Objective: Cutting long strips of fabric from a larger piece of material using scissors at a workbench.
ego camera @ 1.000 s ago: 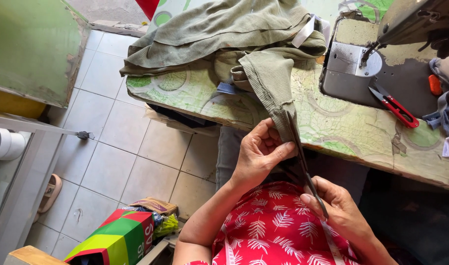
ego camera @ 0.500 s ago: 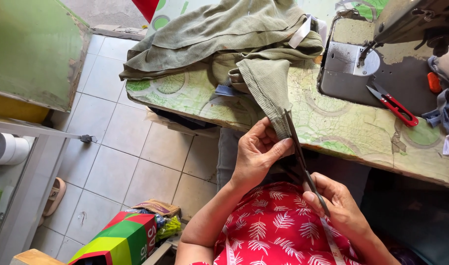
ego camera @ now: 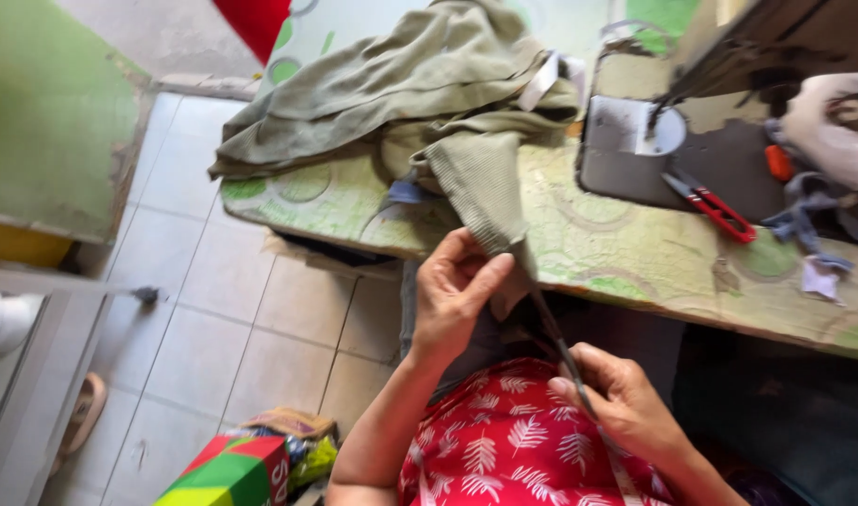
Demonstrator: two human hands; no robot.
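An olive-green garment (ego camera: pixel 419 94) lies heaped on the sewing table (ego camera: pixel 616 244), and one ribbed strip of it hangs over the near edge. My left hand (ego camera: pixel 457 295) pinches the end of that strip just below the table edge. A thin edge of the fabric (ego camera: pixel 555 342) runs taut from there down to my right hand (ego camera: pixel 616 398), which grips it above my lap. A red leaf-print top (ego camera: pixel 504 445) fills the bottom of the view.
A sewing machine (ego camera: pixel 729 94) stands at the table's back right, with red-handled thread snips (ego camera: pixel 715 206) beside it and cloth scraps (ego camera: pixel 813 225) further right. A colourful box (ego camera: pixel 227 473) sits on the tiled floor at left, near a grey shelf (ego camera: pixel 35 375).
My hands have kept their grip on the fabric strip, drawing it a little tighter. The camera has shifted slightly toward the table.
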